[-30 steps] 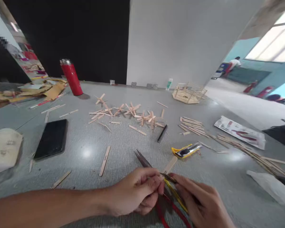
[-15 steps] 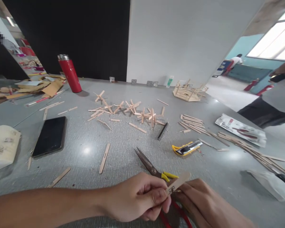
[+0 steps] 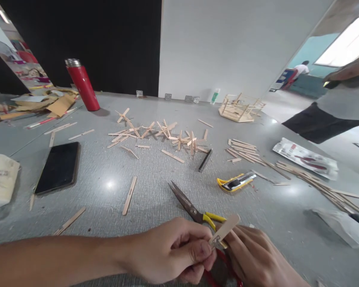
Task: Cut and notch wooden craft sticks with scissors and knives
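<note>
My left hand (image 3: 179, 251) is closed, its thumb and forefinger pinching a wooden craft stick (image 3: 226, 228). The stick slants up to the right, with dark pencil-like marks and what looks like a notch near the thumb. Against the stick's lower side lies my right hand (image 3: 257, 255), fingers bent in; whatever its fingertips grip is hidden. Scissors (image 3: 189, 204) lie on the table just beyond both hands, blades pointing away to the left and yellow handles partly covered. Red handles (image 3: 224, 265) show beneath the hands; I cannot tell whether they belong to the scissors.
A yellow utility knife (image 3: 236, 181), a black pen (image 3: 205, 160) and loose craft sticks (image 3: 128, 195) lie ahead. Farther back are a red bottle (image 3: 83, 87) and a small stick-built frame (image 3: 239, 109). A phone (image 3: 58, 167) lies left. Another person (image 3: 341, 95) stands at the right.
My right hand has shifted slightly at the stick, and a pale edge now shows below its marked part. The left hand keeps its pinch. The camera view has moved a little.
</note>
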The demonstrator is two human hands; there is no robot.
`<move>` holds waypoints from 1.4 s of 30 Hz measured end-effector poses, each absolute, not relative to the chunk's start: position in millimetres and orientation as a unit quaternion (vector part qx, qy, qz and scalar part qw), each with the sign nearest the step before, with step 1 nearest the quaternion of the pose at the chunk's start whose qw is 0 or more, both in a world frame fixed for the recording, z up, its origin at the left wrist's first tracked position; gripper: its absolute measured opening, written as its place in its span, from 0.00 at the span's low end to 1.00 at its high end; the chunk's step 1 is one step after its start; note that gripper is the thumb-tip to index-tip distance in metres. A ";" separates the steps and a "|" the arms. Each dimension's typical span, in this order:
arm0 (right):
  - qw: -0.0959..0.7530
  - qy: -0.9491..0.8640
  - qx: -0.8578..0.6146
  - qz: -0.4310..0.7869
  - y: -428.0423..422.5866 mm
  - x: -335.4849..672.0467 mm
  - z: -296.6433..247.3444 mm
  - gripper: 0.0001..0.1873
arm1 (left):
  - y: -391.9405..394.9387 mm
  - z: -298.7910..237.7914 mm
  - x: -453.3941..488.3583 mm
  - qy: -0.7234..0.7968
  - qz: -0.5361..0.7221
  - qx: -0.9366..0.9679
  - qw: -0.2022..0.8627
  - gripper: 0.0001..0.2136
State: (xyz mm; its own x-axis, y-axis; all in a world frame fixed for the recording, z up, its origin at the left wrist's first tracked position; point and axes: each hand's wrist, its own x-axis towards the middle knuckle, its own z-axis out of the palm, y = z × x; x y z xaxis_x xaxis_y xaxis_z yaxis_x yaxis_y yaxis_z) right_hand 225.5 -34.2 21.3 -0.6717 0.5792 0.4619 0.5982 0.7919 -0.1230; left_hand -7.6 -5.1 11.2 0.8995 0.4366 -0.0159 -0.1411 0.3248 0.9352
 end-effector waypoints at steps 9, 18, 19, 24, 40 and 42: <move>0.229 -0.899 -0.318 -0.197 -36.0 221.6 25.1 0.13 | -7.3 8.4 -5.3 0.154 0.190 0.518 0.820 0.23; 0.244 -0.898 -0.365 -0.032 -34.2 220.8 12.0 0.12 | -4.7 4.1 -2.6 0.155 0.222 0.479 0.835 0.20; 0.244 -0.893 -0.377 -0.012 -34.0 221.3 10.3 0.12 | -4.6 3.9 -2.8 0.158 0.224 0.479 0.834 0.19; 0.253 -0.888 -0.385 -0.014 -34.3 223.3 8.6 0.14 | -4.2 3.3 -2.7 0.164 0.236 0.494 0.820 0.19; 0.285 -0.879 -0.382 -0.032 -32.0 221.0 7.7 0.14 | -5.0 -3.0 1.4 0.157 0.260 0.499 0.812 0.20; 0.280 -0.880 -0.383 -0.023 -32.8 220.8 6.7 0.14 | -4.6 -3.8 1.8 0.156 0.264 0.502 0.809 0.20</move>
State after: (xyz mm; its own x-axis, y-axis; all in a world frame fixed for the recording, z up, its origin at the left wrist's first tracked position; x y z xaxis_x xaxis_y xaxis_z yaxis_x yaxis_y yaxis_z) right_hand 220.8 -32.8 6.7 -0.5505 0.6609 0.5102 0.6862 0.7062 -0.1743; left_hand 1.8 -4.6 -3.8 0.8117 0.5840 0.0121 -0.2706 0.3575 0.8939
